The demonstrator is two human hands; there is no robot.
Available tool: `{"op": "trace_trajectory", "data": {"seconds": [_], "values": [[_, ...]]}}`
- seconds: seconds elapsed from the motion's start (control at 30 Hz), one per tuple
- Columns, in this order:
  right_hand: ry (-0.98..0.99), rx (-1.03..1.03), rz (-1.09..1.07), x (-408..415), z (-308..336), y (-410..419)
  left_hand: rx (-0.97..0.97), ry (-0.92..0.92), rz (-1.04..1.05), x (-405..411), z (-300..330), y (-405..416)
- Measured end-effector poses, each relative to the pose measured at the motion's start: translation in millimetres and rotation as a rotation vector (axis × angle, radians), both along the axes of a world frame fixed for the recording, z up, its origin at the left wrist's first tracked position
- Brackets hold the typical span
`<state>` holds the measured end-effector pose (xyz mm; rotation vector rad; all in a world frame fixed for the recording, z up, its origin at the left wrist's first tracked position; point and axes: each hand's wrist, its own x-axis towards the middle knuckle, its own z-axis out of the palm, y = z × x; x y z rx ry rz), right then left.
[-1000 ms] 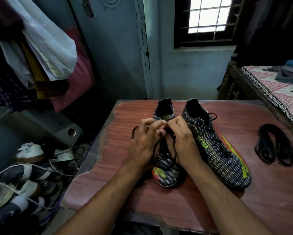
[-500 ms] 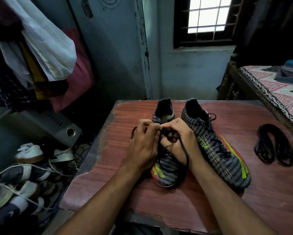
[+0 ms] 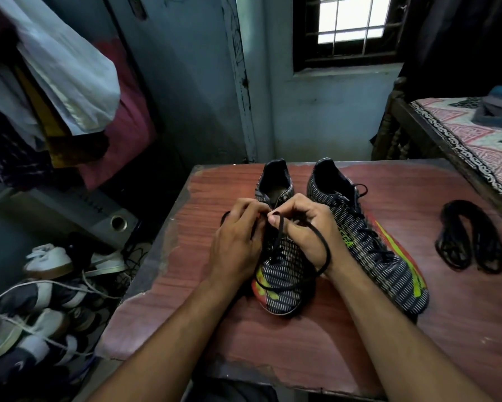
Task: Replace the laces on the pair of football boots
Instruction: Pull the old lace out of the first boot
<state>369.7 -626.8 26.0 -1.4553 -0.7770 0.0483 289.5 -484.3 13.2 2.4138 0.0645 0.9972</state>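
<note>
Two black-and-white striped football boots with neon accents stand side by side on the reddish wooden table (image 3: 316, 352), toes toward me. Both hands work over the left boot (image 3: 278, 285). My left hand (image 3: 238, 242) pinches the boot's black lace (image 3: 322, 250) near the top eyelets. My right hand (image 3: 307, 230) pinches the same lace, which loops out around my right wrist and back over the boot's toe. The right boot (image 3: 368, 242) is laced in black and lies untouched. A loose bundle of black laces (image 3: 470, 242) lies at the table's right.
A bed (image 3: 470, 134) with a patterned cover stands close on the right. Several shoes (image 3: 40, 291) are piled on the floor to the left, beside a speaker (image 3: 98, 210). Clothes (image 3: 64, 82) hang at the upper left. The table's left edge is chipped.
My right hand has drawn the lace out into a wider loop that now swings round my right wrist. Both hands stay over the left boot's eyelets.
</note>
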Motion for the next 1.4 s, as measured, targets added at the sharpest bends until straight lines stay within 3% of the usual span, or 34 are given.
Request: {"op": "trace_trajectory", "data": {"seconds": [0.17, 0.33, 0.47, 0.6, 0.7, 0.87, 1.1, 1.27, 1.4], "values": [[-0.144, -0.123, -0.147, 1.4, -4.6, 2.7, -0.073, -0.087, -0.03, -4.4, 3.9, -3.7], [-0.308, -0.148, -0.155, -4.6, -6.2, 2.7, -0.042, -0.128, -0.172, -9.9, 0.8, -2.1], [-0.257, -0.132, -0.155, -2.1, -10.0, 5.8, -0.016, -0.114, -0.139, -7.8, -0.7, -1.1], [-0.034, 0.004, -0.022, 5.8, -10.7, 0.7, -0.022, -0.043, -0.086, -1.4, -2.0, 0.8], [-0.016, 0.013, 0.016, 4.6, -11.1, -0.7, -0.015, -0.031, -0.099, -1.4, -4.5, 2.0], [-0.035, -0.04, -0.085, 3.6, -7.6, 2.3, -0.102, -0.024, -0.03, -0.7, -0.9, 2.3], [0.152, 0.029, -0.259, 8.0, -14.0, 6.6, -0.096, -0.011, -0.015, 1.7, -0.1, 3.4], [0.008, -0.044, -0.337, 7.9, -20.2, 5.8, -0.119, -0.025, -0.046, 0.5, 1.2, 0.2], [-0.021, -0.008, -0.34, 5.4, -18.5, 6.2, 0.01, 0.038, -0.067, 4.0, 2.2, 2.7]]}}
